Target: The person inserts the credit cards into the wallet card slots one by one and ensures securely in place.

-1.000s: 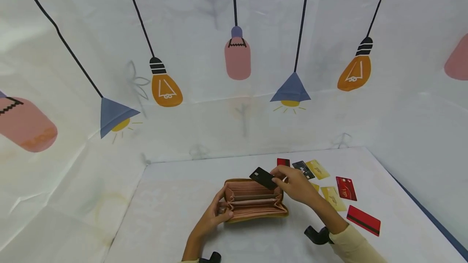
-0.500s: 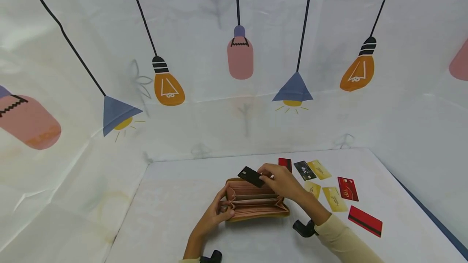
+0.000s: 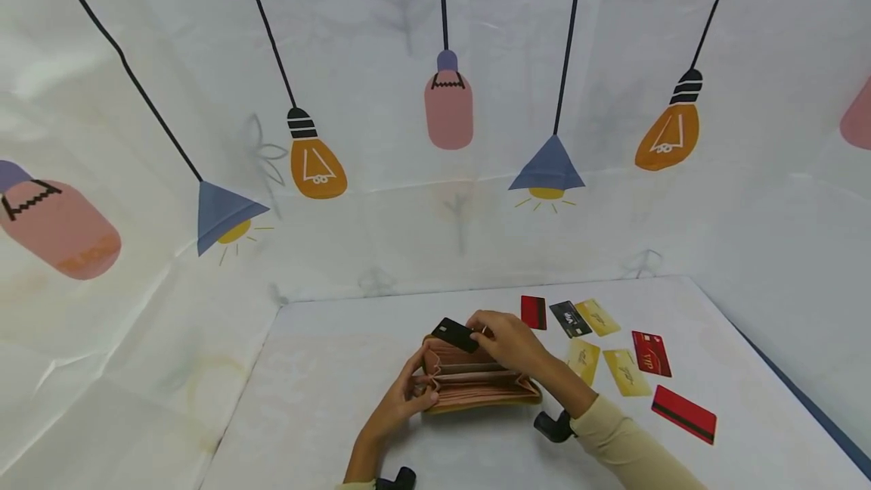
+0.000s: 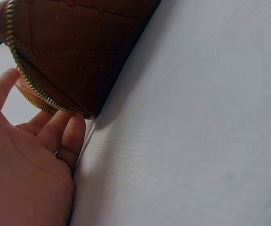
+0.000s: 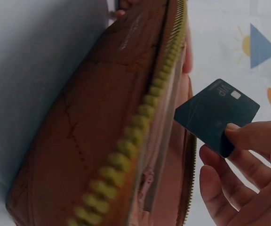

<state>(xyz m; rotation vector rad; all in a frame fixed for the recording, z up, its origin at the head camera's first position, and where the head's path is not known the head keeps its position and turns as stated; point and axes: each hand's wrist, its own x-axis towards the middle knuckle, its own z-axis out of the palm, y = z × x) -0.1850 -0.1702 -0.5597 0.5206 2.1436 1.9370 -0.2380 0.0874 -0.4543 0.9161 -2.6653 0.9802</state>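
Observation:
A tan zip-around wallet [image 3: 485, 397] lies unzipped on the white table, its pink compartments facing up. My left hand [image 3: 398, 405] grips its left end, fingers at the far side and thumb at the near side. Brown stitched leather [image 4: 83, 47] and a brass zip edge show close up in the left wrist view. Between thumb and fingers, my right hand [image 3: 509, 342] pinches a black card [image 3: 454, 334] over the wallet's far edge. In the right wrist view the card [image 5: 218, 115] shows a chip and "VIP" lettering; part of it is inside or behind the wallet's edge, I cannot tell which.
Right of the wallet lie loose cards: a red card [image 3: 534, 312], a black VIP card [image 3: 570, 319], several gold ones including a near gold card [image 3: 627, 373], a red VIP card [image 3: 651, 354] and a striped red card [image 3: 683, 414]. A lamp-printed white sheet [image 3: 381, 248] rises behind.
My right hand has carried the black card leftward along the wallet's far edge, uncovering more of the gold cards. My left hand keeps its grip on the wallet.

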